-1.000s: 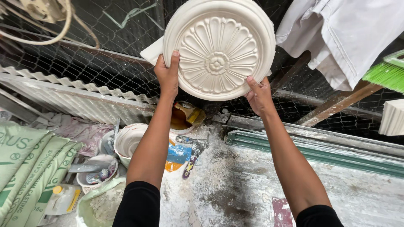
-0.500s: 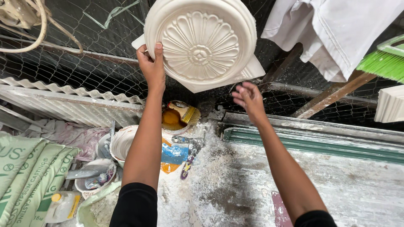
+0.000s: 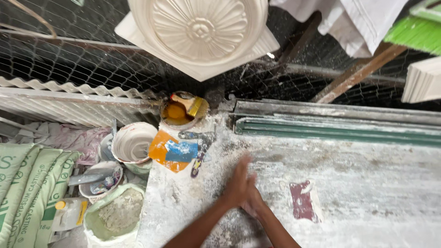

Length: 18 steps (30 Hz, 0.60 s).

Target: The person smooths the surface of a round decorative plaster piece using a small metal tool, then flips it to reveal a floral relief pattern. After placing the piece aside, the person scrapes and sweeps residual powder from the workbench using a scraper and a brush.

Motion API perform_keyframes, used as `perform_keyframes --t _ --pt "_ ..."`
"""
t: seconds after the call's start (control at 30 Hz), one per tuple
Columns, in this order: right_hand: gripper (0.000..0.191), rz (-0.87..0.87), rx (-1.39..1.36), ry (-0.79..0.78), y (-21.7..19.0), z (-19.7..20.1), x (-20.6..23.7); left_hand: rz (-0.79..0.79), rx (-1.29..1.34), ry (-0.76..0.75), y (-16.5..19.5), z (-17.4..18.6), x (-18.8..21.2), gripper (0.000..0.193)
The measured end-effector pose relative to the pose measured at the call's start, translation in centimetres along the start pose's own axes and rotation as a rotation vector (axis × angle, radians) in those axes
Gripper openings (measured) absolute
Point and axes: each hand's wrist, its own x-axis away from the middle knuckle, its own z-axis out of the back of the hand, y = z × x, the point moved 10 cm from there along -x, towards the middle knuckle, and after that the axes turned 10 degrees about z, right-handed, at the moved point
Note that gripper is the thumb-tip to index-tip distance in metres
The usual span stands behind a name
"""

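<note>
The white-dusted worktable [image 3: 367, 202] fills the near right of your view, with a green-edged ledge [image 3: 340, 131] along its far side. Beyond it a wire mesh fence [image 3: 69, 69] runs across the far end, and the round white plaster medallion [image 3: 200, 30] with its flower relief sits high against that mesh, far centre, on a square white backing, well apart from your hands. White cloth [image 3: 363, 20] hangs at far right, above a green broom head [image 3: 413, 34]. At near left lie green sacks [image 3: 27, 193], and just right of them a bag of grey powder [image 3: 115, 213]. Between sacks and table stand a white bowl [image 3: 133, 142] and a smaller bowl of tools [image 3: 98, 179]. A pot of yellow liquid with a brush [image 3: 181, 110] stands at the table's far left corner. Your left hand [image 3: 236, 181] and right hand [image 3: 255, 204] meet low over the table, palms pressed together, blurred and holding nothing. A small red patch [image 3: 303, 200] marks the table just right of them.
</note>
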Motion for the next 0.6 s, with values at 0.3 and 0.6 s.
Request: perform_keyframes --t 0.3,0.6 --pt "0.082 0.08 -0.235 -0.203 -4.8 3.4 6.7 -0.014 -0.651 -0.238 -9.3 -5.7 6.3 0.064" --pt "0.101 0.325 1.666 0.711 -14.1 21.5 11.0 0.048 -0.58 -0.22 -14.3 -8.2 8.3 0.056"
